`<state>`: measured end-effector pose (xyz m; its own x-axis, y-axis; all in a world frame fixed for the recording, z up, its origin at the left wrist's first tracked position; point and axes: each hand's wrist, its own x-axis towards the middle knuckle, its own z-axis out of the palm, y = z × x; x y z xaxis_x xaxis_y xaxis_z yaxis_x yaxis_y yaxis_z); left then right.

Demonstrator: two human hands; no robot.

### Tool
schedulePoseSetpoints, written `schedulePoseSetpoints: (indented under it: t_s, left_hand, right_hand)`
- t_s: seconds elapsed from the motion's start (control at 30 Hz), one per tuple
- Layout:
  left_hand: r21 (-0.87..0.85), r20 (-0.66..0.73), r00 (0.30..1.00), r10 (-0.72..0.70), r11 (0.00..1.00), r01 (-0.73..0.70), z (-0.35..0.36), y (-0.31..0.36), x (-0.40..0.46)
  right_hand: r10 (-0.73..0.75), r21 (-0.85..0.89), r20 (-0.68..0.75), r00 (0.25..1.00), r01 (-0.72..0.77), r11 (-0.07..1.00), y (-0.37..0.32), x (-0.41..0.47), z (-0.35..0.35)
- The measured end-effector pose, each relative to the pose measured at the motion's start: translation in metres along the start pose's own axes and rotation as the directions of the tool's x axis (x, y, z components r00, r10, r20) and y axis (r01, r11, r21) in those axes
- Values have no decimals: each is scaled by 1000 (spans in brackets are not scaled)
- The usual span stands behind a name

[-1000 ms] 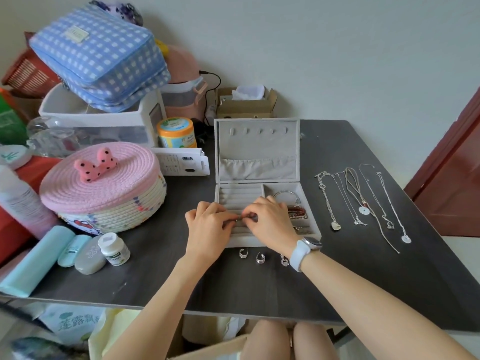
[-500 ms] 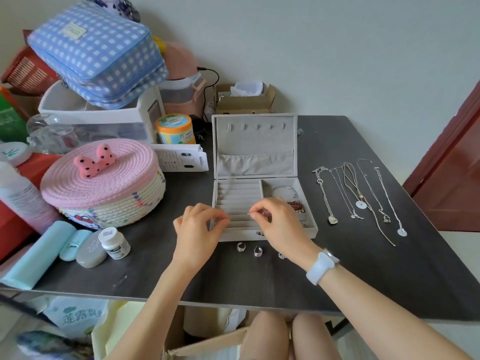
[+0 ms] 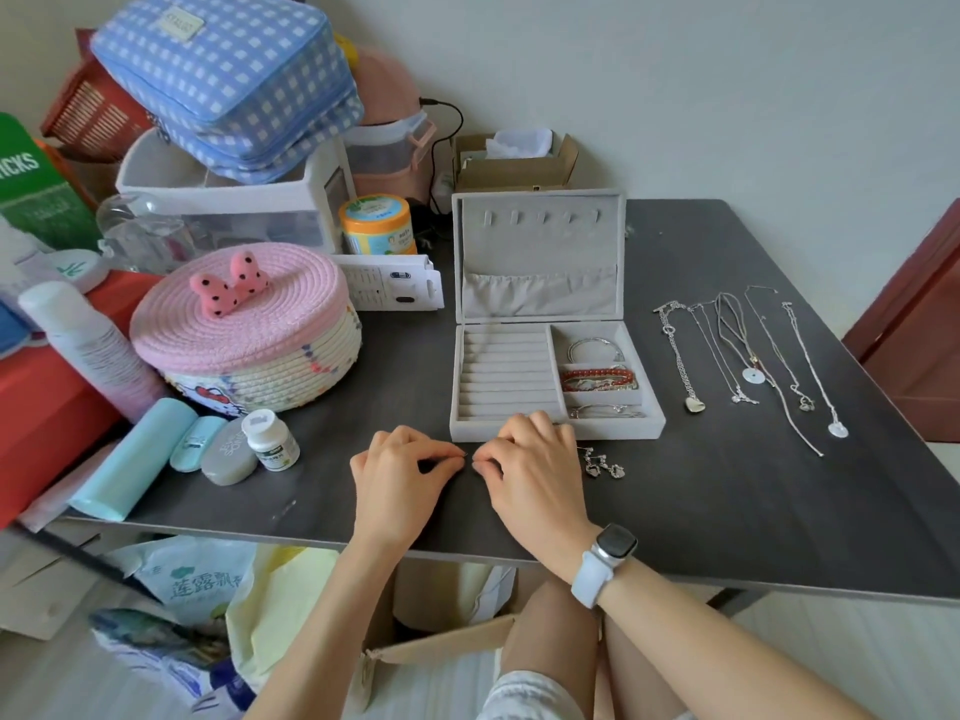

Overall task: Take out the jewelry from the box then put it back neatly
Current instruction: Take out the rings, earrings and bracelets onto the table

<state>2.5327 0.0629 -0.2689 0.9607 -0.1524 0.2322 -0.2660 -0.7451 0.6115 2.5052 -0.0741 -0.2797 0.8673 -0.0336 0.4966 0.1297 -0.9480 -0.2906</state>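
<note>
Both hands (image 3: 470, 467), fingers curled, perhaps pinch something tiny before the box (image 3: 556, 379).

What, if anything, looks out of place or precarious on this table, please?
The blue gingham bag sits tilted atop the white storage bin, overhanging it. Otherwise the necklaces lie in tidy rows beside the open jewelry box.
</note>
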Motion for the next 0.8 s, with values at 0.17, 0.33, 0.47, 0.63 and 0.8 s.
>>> schedulePoseSetpoints:
  t_s: [0.17,0.33,0.47,0.63,0.8]
  left_hand:
    - [41,-18,1000,23,999,-22,3,-3,0]
    - [-15,-97,995,32,999,-33,3,-6,-5]
    - [-66,-198,979,56,995,-70,7,-2,-7]
    - [-4,-203,963,177,983,-181,14,21,4]
    - [104,32,968,248,963,-250,28,60,40]
  right_hand:
    - [-25,-27,-6,1000,25,999,0,2,1]
    - [-71,30,-88,994,74,997,6,-3,-2]
    - [-87,93,-161,983,103,990,18,-7,-13]
    - [-51,103,-240,969,77,992,48,2,-30]
    - [87,11,-210,974,-86,996,94,38,-45]
